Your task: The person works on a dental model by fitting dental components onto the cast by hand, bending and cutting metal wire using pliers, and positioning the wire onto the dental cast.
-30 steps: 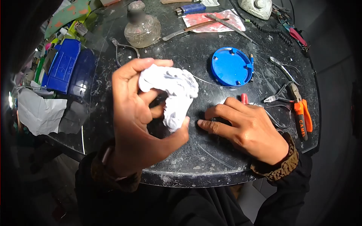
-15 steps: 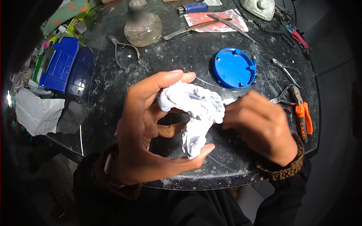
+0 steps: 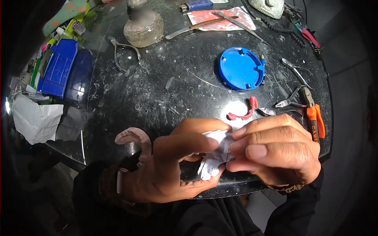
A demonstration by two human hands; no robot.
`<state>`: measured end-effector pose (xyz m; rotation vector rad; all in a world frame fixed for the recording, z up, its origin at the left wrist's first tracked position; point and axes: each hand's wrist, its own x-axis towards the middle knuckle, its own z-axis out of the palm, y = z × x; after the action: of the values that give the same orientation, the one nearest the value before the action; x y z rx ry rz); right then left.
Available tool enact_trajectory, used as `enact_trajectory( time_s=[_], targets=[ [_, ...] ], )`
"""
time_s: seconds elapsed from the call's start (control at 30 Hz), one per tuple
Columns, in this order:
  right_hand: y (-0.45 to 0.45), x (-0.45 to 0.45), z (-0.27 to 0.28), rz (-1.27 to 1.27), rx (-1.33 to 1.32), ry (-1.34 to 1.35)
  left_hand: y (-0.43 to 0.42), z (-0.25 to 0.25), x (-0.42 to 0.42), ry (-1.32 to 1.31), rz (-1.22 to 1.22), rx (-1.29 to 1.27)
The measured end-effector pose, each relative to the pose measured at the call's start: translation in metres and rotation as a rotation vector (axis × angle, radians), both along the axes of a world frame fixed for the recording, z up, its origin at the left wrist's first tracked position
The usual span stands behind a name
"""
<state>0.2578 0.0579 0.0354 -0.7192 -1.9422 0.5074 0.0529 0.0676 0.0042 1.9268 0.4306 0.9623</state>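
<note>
My left hand (image 3: 169, 161) is wrapped round a white plaster dental cast (image 3: 210, 165), low near the table's front edge. Much of the cast is covered by my fingers. My right hand (image 3: 279, 151) is closed in a pinch at the cast's right side, fingertips touching or almost touching it. A thin dark wire (image 3: 228, 159) shows between the right fingertips and the cast; most of it is hidden. Just beyond the hands lies a red arch-shaped piece (image 3: 252, 110). A pale pink arch-shaped piece (image 3: 134, 137) rests left of my left hand.
A round blue lid (image 3: 241, 69) lies beyond the hands. Several pliers, among them orange-handled cutters (image 3: 315, 114), lie at right. Pliers (image 3: 125, 55) and a glass burner (image 3: 143, 31) stand farther left. Knives (image 3: 202, 25) rest on a stained sheet. A blue box (image 3: 61, 69) stands far left.
The cast has come lower and tilted in my left hand. My right hand has moved down and in against it, uncovering the red arch piece. The pale pink arch piece now shows at left.
</note>
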Motion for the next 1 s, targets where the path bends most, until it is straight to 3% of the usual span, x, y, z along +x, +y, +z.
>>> enact_trajectory(
  time_s=[0.3, 0.83, 1.0],
  targets=[
    [-0.006, -0.003, 0.001, -0.014, 0.022, -0.058, 0.005, 0.002, 0.008, 0.176, 0.279, 0.541],
    [-0.011, 0.002, 0.011, 0.025, -0.084, -0.187, -0.001, -0.006, 0.01, 0.075, 0.266, 0.424],
    [-0.012, 0.003, 0.015, 0.034, -0.123, -0.198, -0.008, -0.003, 0.002, 0.012, 0.152, 0.209]
  ],
)
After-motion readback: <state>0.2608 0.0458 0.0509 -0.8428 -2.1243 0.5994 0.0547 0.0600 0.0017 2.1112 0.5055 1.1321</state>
